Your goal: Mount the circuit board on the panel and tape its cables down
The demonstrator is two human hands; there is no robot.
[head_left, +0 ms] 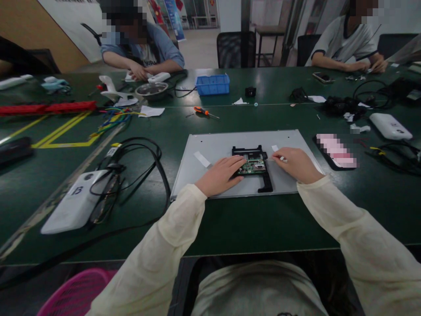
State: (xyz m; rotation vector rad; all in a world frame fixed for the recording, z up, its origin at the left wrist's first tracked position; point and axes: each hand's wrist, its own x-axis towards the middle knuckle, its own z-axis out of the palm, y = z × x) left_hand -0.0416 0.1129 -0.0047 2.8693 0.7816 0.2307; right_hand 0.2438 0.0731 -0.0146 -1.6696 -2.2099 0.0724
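Observation:
A grey-white panel [223, 142] lies flat on the green table. On it sits a black plastic frame [267, 182] with a green circuit board [251, 166] in it. My left hand [222, 175] rests palm down, its fingers stretched over the board's left side. Just right of the frame, my right hand [294, 163] is closed in a pinch on a small white piece, too small to identify. One white strip [201, 159] lies on the panel left of the frame; another pale strip [275, 149] shows near my right fingers.
A white power bank [75, 202] with black cables lies left; a phone [335, 151] lies right. Beyond the panel are an orange screwdriver [204, 112], a blue basket [212, 84] and a metal bowl [151, 90]. Two people sit across the green table [256, 224].

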